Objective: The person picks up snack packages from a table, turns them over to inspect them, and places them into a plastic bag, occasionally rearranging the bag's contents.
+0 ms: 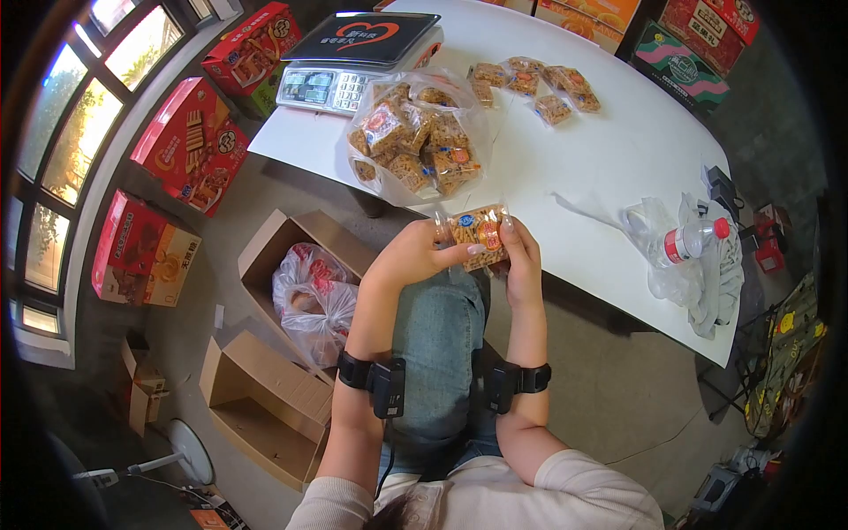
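Between my hands, just off the table's near edge, is a clear-wrapped crunchy snack pack with blue and red-orange printing. My left hand grips its left side, with the thumb lying across the lower front. My right hand pinches its right side; the fingers behind the pack are hidden. Beyond them, a clear plastic bag full of similar snack packs rests at the table edge. Several loose snack packs lie further back on the white table.
A digital scale stands behind the bag. At the table's right are a capped plastic bottle and crumpled plastic bags. Open cardboard boxes sit on the floor at left, one holding a tied plastic bag. Red snack cartons line the window wall.
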Motion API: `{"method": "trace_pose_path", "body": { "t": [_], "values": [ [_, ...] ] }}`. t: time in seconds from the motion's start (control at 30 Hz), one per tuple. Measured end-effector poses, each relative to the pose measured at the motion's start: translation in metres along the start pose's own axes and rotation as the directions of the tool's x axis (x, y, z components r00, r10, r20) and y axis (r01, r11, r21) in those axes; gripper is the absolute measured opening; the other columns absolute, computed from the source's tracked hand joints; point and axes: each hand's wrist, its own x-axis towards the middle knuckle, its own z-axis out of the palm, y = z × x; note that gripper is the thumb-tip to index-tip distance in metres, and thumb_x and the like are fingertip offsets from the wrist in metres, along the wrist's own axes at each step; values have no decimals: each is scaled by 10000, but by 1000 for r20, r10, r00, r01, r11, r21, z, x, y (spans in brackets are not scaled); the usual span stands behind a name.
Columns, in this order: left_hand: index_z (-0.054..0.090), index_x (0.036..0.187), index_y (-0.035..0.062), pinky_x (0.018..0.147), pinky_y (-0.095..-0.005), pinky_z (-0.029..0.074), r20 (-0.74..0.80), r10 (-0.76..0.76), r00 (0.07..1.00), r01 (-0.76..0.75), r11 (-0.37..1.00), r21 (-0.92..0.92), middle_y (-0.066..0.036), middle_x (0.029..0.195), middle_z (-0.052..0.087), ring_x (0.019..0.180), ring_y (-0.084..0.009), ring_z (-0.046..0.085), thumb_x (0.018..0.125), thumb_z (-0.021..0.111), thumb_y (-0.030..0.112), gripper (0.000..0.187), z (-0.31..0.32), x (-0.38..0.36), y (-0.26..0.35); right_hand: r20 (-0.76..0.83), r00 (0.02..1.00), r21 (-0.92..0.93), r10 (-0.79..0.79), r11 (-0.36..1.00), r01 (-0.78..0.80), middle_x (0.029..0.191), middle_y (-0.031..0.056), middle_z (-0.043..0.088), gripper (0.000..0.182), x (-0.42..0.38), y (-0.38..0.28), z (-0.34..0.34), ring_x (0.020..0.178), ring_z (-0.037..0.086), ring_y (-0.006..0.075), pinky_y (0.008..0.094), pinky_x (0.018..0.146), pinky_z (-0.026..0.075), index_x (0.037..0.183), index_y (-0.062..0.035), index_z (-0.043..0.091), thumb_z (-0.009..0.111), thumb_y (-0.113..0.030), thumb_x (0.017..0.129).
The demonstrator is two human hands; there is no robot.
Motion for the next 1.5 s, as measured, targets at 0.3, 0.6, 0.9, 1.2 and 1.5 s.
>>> {"method": "trace_pose_path", "body": {
  "t": [0.3,0.6,0.9,1.2,1.5],
  "values": [
    [628,939,-2,720,-294,458,-63,61,996,-64,997,-39,-88,799,650,737,-131,569,794,636,224,269,0,-2,6,-39,996,22,79,997,-78,857,11,585,326,0,3,-5,743,521,62,200,611,412,1011,-16,576,552,-297,848],
    [604,959,-24,719,-309,454,-64,17,998,-11,996,87,-128,819,638,741,-163,568,823,615,267,321,1,-1,-2,17,1000,119,24,993,-26,892,56,605,315,2,7,-1,734,581,103,220,592,463,1058,-3,539,477,-252,875],
    [557,1072,-34,744,-311,443,-179,-62,982,48,996,-79,-137,869,620,789,-185,565,911,455,350,428,3,0,-8,-23,982,444,187,882,-157,626,15,508,313,-1,-5,0,415,392,87,239,404,337,872,-53,518,450,-358,879],
    [574,1044,-27,769,-334,451,-184,-141,973,147,989,20,-144,871,638,837,-228,601,886,477,317,391,1,14,-31,-20,937,-78,-349,935,347,1167,121,474,412,-1,-1,6,1066,485,210,355,892,418,1086,10,536,700,-109,727],
    [579,996,-22,765,-299,454,-367,71,928,-269,808,-524,-111,949,633,867,-192,585,721,615,67,292,1,-30,39,161,563,-697,-811,310,646,1223,122,385,406,-20,-12,21,1169,368,290,406,989,280,1012,-114,633,727,-77,619]
  ]
}}
